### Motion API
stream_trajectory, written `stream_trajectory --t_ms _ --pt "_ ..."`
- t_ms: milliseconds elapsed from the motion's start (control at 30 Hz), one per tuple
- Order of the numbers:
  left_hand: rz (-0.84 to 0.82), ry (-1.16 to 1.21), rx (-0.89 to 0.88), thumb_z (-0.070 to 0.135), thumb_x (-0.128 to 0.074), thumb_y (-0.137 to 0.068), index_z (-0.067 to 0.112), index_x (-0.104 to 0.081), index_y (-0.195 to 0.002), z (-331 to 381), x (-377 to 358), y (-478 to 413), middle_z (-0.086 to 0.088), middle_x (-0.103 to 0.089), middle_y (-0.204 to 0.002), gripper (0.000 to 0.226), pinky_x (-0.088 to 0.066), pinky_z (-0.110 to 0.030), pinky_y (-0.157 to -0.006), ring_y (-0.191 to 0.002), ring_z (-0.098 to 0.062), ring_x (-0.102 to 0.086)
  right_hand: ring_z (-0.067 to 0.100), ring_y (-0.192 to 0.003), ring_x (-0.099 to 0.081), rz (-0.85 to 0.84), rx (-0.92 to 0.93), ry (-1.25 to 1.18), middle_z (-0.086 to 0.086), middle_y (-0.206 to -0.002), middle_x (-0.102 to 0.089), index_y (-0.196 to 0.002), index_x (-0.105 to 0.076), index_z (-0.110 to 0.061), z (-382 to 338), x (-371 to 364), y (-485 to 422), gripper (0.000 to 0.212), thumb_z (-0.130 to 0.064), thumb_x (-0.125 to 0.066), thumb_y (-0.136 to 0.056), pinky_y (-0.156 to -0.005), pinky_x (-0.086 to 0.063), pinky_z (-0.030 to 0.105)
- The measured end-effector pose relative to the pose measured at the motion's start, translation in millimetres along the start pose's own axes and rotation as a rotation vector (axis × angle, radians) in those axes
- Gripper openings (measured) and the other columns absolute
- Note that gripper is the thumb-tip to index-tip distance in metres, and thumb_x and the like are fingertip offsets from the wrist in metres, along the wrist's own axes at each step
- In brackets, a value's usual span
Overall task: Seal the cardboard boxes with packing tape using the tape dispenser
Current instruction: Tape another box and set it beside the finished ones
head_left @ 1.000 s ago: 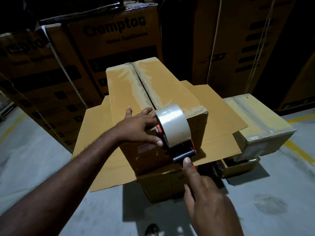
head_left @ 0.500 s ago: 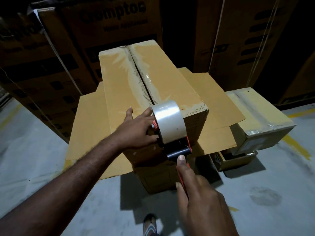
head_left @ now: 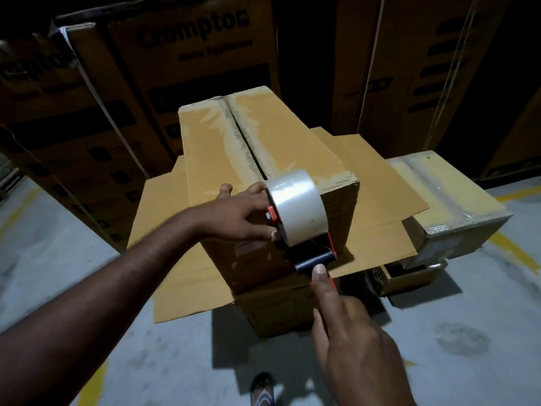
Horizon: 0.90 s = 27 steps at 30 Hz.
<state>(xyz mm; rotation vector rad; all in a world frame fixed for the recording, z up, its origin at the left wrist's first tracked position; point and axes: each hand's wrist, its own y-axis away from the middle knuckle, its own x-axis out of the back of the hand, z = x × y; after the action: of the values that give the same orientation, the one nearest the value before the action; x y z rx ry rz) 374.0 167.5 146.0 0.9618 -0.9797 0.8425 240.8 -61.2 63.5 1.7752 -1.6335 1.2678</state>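
Dim warehouse, stacked cartons (head_left: 187, 68) behind. Handle of tape dispenser (head_left: 295, 209) hidden under right hand (head_left: 357, 353), which is curled round it, index straight. Left hand (head_left: 234, 215) pinches the roll's side, fingertips hidden. Dispenser sits at cardboard box's (head_left: 210, 159) near top edge.

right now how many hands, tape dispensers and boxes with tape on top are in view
hands: 2, left hand and right hand
tape dispenser: 1
boxes with tape on top: 2, tall box and low box to its right
total: 5
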Motion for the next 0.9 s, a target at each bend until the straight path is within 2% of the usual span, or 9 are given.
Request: stream_trajectory --t_ms 67,133,233,300,367,533,667,767,900 --pt "0.026 0.054 -0.007 0.040 -0.056 -0.100 0.061 -0.035 -0.104 -3.3 -1.1 -1.3 0.025 -0.044 -0.124 0.031 0.001 -0.044 -0.119 -0.108 0.011 -0.017 0.013 -0.048 -0.053 0.005 0.021 -0.004 0.000 -0.072 -0.059 -0.151 -0.032 -0.027 -0.3 -4.7 -1.0 0.104 -0.024 -0.088 -0.063 -0.044 -0.038 0.022" --pt "0.079 0.007 -0.019 0.036 -0.055 -0.101 0.062 -0.038 -0.098 -5.4 -3.1 -2.2 0.034 -0.038 -0.109 0.032 -0.003 -0.046 -0.120 -0.103 0.012 -0.022 0.015 -0.050 -0.057 0.038 0.020 -0.039 0.000 -0.073 -0.061 -0.149 -0.035 -0.029 -3.8 -11.7 -1.2 0.101 -0.025 -0.088 -0.064 -0.043 -0.041 0.024" --pt "0.080 -0.027 0.004 0.043 -0.052 -0.100 0.054 -0.046 -0.131 -9.7 -4.4 -3.5 0.019 -0.041 -0.145 0.033 -0.005 -0.055 -0.120 -0.132 0.002 -0.025 0.016 -0.063 -0.066 0.035 -0.015 -0.127 -0.003 -0.084 -0.067 -0.151 -0.027 -0.036 -11.7 -19.7 -1.9 0.096 -0.031 -0.083 -0.073 -0.051 -0.052 0.028" --pt "0.083 -0.086 -0.004 0.049 -0.050 -0.099 0.051 -0.031 -0.148 -15.3 -5.7 -5.7 0.018 -0.016 -0.165 0.052 -0.005 -0.062 -0.119 -0.152 -0.009 -0.011 0.014 -0.085 -0.068 -0.040 -0.108 -0.238 -0.006 -0.099 -0.068 -0.148 0.000 -0.054 -14.4 -26.4 -5.0 0.091 -0.039 -0.067 -0.087 -0.070 -0.056 0.029" --pt "0.089 -0.111 -0.019 0.049 -0.049 -0.100 0.050 -0.016 -0.153 -18.6 -8.2 -7.3 0.025 0.003 -0.162 0.063 -0.005 -0.067 -0.118 -0.154 -0.008 0.000 0.008 -0.094 -0.063 -0.231 -0.256 -0.371 -0.009 -0.101 -0.064 -0.134 0.016 -0.072 -12.1 -32.9 0.4 0.081 -0.049 -0.051 -0.095 -0.081 -0.053 0.027" --pt "0.057 -0.076 -0.022 0.044 -0.054 -0.100 0.051 -0.010 -0.152 -30.7 -5.4 -16.4 0.031 0.007 -0.158 0.069 -0.001 -0.067 -0.118 -0.151 -0.001 0.005 0.003 -0.074 -0.062 -0.297 -0.313 -0.429 -0.006 -0.078 -0.061 -0.129 -0.002 -0.078 -1.4 -41.3 -0.4 0.076 -0.045 -0.059 -0.091 -0.072 -0.051 0.017" --pt "0.136 0.039 0.003 0.060 -0.046 -0.097 0.052 -0.028 -0.149 -30.1 -6.3 -17.3 0.032 -0.008 -0.159 0.056 -0.001 -0.065 -0.119 -0.151 0.001 -0.004 -0.001 -0.082 -0.062 -0.277 -0.298 -0.405 -0.011 -0.089 -0.065 -0.131 -0.011 -0.075 3.9 -35.0 -2.7 0.073 -0.044 -0.063 -0.089 -0.077 -0.050 0.012" --pt "0.448 0.099 0.121 0.066 -0.047 -0.094 0.042 -0.062 -0.131 -10.9 -21.1 -23.8 0.022 -0.042 -0.151 0.046 -0.011 -0.064 -0.119 -0.147 -0.005 -0.031 -0.002 -0.075 -0.062 -0.223 -0.303 -0.398 -0.012 -0.080 -0.065 -0.132 -0.016 -0.072 6.8 -24.0 -4.7 0.073 -0.042 -0.065 -0.088 -0.068 -0.047 0.008" --pt "0.707 -0.080 0.200 0.060 -0.052 -0.092 0.030 -0.075 -0.110 6.2 -40.4 -35.4 0.006 -0.068 -0.130 0.042 -0.009 -0.065 -0.120 -0.126 -0.015 -0.060 0.002 -0.061 -0.061 -0.006 -0.271 -0.387 -0.010 -0.070 -0.065 -0.136 -0.035 -0.063 15.6 -4.3 -9.2 0.072 -0.035 -0.073 -0.082 -0.056 -0.044 0.009"
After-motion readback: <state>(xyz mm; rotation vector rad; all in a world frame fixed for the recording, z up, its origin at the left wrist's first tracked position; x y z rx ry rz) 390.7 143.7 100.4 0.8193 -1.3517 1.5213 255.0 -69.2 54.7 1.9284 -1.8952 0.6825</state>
